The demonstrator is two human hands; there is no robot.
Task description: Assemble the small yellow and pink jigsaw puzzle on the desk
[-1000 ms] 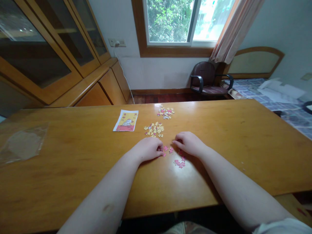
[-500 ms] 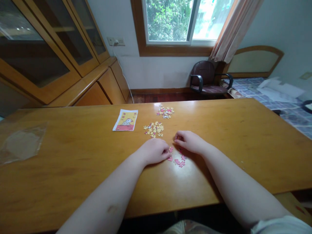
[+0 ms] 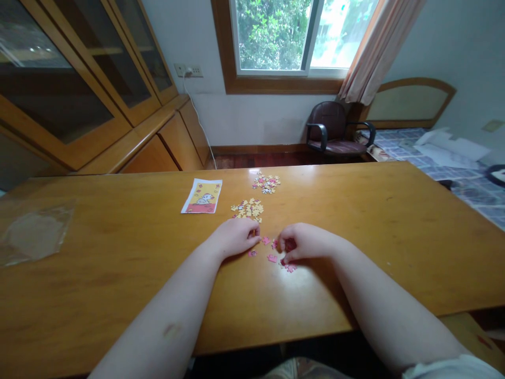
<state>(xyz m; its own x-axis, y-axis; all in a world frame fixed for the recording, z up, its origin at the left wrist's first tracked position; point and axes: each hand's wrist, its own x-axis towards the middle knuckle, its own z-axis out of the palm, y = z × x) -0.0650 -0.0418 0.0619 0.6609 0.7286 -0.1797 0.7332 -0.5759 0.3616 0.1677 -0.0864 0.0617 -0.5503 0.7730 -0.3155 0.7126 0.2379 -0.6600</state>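
Note:
Pink jigsaw puzzle pieces [image 3: 272, 258] lie loosely between my two hands on the wooden table [image 3: 236, 310]. My left hand [image 3: 239, 235] rests on the table with its fingers curled in. Whatever is between its fingertips, if anything, is hidden. One pink piece with a darker print [image 3: 253, 253] lies just below it. My right hand [image 3: 305, 242] arches over the right side of the pink pieces. Its thumb and forefinger are apart, with their tips at pieces, and the palm hides others. A pile of yellow puzzle pieces [image 3: 250, 209] sits just beyond my left hand.
A mixed pile of pieces [image 3: 267, 182] lies near the table's far edge. Left of the piles is a picture card [image 3: 203, 196] showing a white animal on yellow and pink. A clear plastic bag [image 3: 35, 231] lies at the far left. A chair [image 3: 333, 129] stands beyond the table.
My right hand has moved towards me, over the pink pieces. My left hand has drawn slightly left and away from them. Some pink pieces have shifted left and lie more spread out.

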